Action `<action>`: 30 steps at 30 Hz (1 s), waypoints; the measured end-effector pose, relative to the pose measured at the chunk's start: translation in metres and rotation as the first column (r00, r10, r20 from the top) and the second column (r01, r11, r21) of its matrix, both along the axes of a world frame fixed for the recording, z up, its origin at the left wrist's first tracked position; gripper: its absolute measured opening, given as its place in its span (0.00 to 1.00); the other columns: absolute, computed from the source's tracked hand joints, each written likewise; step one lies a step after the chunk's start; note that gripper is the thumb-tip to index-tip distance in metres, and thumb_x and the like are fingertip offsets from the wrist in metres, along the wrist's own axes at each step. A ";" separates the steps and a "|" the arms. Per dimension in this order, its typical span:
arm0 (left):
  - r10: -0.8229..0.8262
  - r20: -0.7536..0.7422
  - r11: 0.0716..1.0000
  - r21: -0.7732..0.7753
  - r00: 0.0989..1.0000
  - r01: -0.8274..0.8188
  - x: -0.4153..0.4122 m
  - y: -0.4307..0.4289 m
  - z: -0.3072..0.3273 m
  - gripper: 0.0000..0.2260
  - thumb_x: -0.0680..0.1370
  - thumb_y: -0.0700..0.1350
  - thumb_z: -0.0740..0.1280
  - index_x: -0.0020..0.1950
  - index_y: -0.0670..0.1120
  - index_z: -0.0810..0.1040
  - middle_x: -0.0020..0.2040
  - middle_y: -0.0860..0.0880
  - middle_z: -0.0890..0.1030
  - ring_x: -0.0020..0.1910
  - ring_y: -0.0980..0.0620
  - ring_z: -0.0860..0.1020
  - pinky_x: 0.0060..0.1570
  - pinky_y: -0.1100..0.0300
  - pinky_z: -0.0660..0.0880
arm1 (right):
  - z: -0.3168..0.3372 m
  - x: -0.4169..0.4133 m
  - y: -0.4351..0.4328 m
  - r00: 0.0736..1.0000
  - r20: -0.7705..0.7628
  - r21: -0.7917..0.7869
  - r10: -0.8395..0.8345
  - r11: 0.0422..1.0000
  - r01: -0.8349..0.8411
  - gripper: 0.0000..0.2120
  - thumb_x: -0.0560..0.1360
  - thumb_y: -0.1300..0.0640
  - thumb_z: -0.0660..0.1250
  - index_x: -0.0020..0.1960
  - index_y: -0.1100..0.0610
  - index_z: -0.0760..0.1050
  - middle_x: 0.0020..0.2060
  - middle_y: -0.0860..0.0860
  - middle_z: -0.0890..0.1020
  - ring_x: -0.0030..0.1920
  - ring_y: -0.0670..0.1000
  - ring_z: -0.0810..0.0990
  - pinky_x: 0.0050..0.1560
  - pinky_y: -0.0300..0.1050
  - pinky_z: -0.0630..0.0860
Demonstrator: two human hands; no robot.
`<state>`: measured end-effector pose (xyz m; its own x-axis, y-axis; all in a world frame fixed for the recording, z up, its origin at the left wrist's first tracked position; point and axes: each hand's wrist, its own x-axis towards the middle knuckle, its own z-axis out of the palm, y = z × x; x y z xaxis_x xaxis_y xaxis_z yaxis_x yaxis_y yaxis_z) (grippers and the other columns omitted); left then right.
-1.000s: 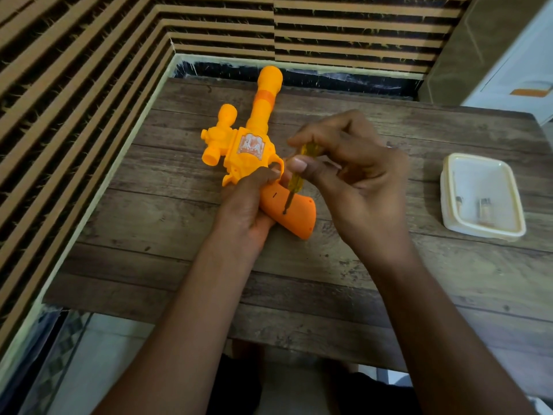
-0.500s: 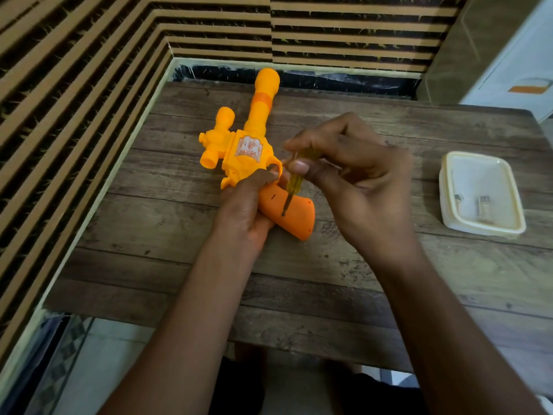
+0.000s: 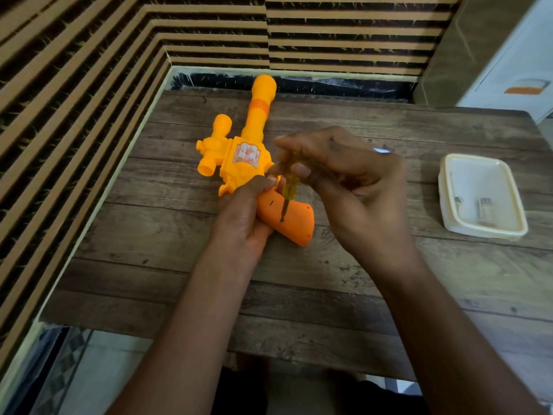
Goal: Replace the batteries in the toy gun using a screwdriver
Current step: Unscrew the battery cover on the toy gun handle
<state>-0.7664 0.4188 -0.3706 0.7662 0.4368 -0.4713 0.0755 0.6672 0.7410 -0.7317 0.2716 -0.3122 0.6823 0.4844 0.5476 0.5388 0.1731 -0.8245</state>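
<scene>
Orange toy gun [image 3: 236,169] is steadied by the gripping left hand [image 3: 241,218]; the right hand [image 3: 353,181], pinching the screwdriver [image 3: 291,187], should press straight down while turning.

A single wide-angle camera, worn on the person's head, looks forward and steeply down across a wooden table [image 3: 314,280], close enough that both forearms run in from the bottom edge. The left hand [image 3: 242,217] and right hand [image 3: 353,190] meet just above the frame's centre, at the orange toy gun [image 3: 248,157] and the screwdriver [image 3: 291,187]. A slatted wall [image 3: 74,100], bowed by the lens, fills the left and top; a white tray [image 3: 484,230] lies near the right edge.
</scene>
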 end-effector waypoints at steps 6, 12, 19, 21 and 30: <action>-0.025 0.091 1.000 0.007 0.996 0.025 -0.004 -0.003 0.001 0.28 0.70 0.43 0.76 0.70 0.43 0.79 0.66 0.36 0.82 0.67 0.36 0.81 0.65 0.35 0.78 | 0.000 -0.003 0.001 0.998 -0.044 0.000 -0.036 0.999 0.036 0.08 0.76 0.68 0.75 0.55 0.63 0.85 0.50 0.59 0.82 0.53 0.56 0.84 0.50 0.59 0.81; 0.034 -0.005 0.999 0.000 0.999 -0.034 -0.002 -0.003 0.001 0.11 0.79 0.34 0.67 0.57 0.44 0.82 0.51 0.41 0.86 0.52 0.42 0.84 0.48 0.49 0.84 | -0.001 0.000 0.000 0.997 -0.032 0.023 -0.072 0.997 0.073 0.14 0.77 0.71 0.71 0.62 0.66 0.83 0.49 0.60 0.84 0.53 0.56 0.84 0.52 0.59 0.81; -0.042 0.054 0.998 0.057 0.998 0.039 -0.008 -0.007 0.006 0.28 0.66 0.48 0.77 0.67 0.45 0.82 0.65 0.36 0.83 0.66 0.36 0.81 0.64 0.36 0.78 | 0.001 -0.006 0.004 0.998 -0.054 0.020 -0.024 0.999 0.025 0.09 0.77 0.67 0.73 0.56 0.61 0.84 0.50 0.56 0.83 0.53 0.53 0.84 0.50 0.54 0.83; -0.024 0.069 0.998 0.055 0.997 0.020 -0.008 -0.009 0.009 0.19 0.69 0.45 0.76 0.60 0.46 0.86 0.64 0.36 0.84 0.66 0.36 0.81 0.67 0.33 0.75 | 0.002 -0.004 0.004 0.997 -0.048 0.019 -0.058 0.998 0.059 0.08 0.76 0.66 0.75 0.54 0.60 0.85 0.47 0.55 0.82 0.50 0.52 0.83 0.48 0.50 0.81; 0.013 -0.015 1.000 -0.020 1.000 -0.013 -0.006 -0.004 0.005 0.13 0.78 0.37 0.71 0.62 0.43 0.83 0.63 0.34 0.84 0.66 0.34 0.81 0.66 0.34 0.77 | 0.002 -0.001 -0.001 0.997 -0.076 0.009 -0.016 1.000 0.016 0.10 0.79 0.67 0.71 0.58 0.60 0.84 0.53 0.55 0.85 0.55 0.50 0.85 0.53 0.52 0.84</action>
